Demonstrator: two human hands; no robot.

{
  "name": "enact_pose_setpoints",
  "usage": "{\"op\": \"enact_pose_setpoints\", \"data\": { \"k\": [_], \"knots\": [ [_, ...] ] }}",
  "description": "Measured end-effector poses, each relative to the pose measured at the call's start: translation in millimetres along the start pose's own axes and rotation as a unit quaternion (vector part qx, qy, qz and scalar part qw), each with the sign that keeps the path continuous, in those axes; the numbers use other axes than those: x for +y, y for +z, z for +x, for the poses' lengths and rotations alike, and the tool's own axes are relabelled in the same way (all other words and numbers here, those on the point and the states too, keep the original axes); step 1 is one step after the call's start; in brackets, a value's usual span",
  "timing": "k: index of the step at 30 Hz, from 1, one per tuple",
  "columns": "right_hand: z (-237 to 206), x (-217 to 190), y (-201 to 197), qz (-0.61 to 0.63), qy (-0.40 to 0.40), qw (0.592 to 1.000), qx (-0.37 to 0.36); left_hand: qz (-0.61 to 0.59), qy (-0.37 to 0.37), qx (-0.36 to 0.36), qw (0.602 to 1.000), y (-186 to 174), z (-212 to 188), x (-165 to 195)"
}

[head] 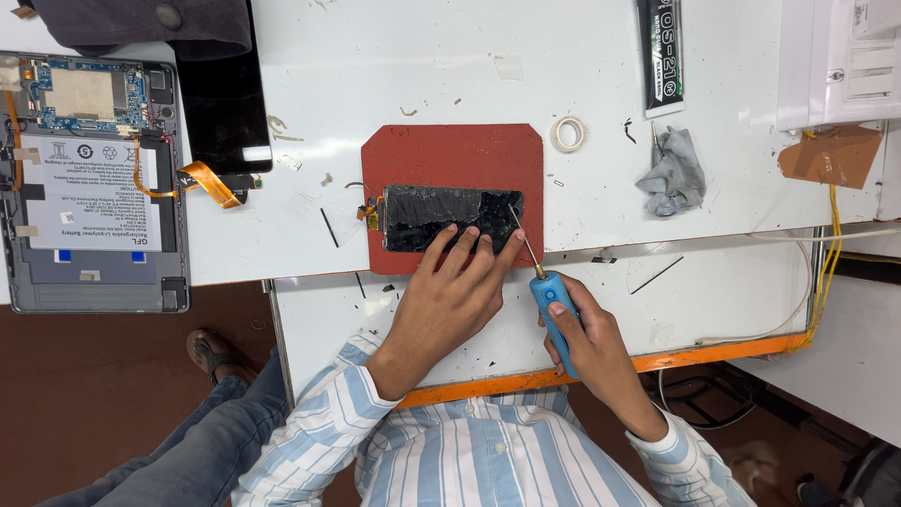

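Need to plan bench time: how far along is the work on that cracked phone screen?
Done: the cracked black screen panel already lies apart on the red mat, its flex cable exposed at the left end. In hand: the left hand pins it down while the right hand works a blue-handled tool, tip at the panel's right edge. Left: the opened tablet remains uncovered, battery showing.

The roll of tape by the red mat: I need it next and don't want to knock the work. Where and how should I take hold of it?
The roll of tape lies flat on the white table, hole up, clear of the red mat. Probably best to pinch its ring from above, one finger in the hole and the thumb on the outer wall, coming from the right side, since the left hand pins the cracked screen.
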State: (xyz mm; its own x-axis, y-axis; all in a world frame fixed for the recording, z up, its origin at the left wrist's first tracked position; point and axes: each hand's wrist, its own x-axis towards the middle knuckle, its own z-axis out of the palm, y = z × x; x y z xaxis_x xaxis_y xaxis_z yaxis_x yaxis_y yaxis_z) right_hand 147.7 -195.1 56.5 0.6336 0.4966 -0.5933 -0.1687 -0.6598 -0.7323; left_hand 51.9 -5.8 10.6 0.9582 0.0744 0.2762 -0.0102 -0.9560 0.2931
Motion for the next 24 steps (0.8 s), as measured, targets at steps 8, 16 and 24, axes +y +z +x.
{"op": "enact_pose_setpoints", "data": {
  "k": [8, 16, 24],
  "knots": [
    [-0.4, -0.2, 2.2, 0.032, 0.0, 0.999, 0.001, 0.019, -0.006, -0.008, 1.0, -1.1, 3.0, 4.8],
    [0.8, 3.3, 3.8, 0.061, -0.003, 0.998, 0.003, 0.02, -0.006, -0.011, 1.0, -2.7, 5.8, 5.0],
    [2.5, 7.4, 6.4, 0.103, -0.005, 0.995, -0.003, 0.0, -0.013, 0.004, 1.0, -3.2, 7.1, 5.2]
  ]
}}
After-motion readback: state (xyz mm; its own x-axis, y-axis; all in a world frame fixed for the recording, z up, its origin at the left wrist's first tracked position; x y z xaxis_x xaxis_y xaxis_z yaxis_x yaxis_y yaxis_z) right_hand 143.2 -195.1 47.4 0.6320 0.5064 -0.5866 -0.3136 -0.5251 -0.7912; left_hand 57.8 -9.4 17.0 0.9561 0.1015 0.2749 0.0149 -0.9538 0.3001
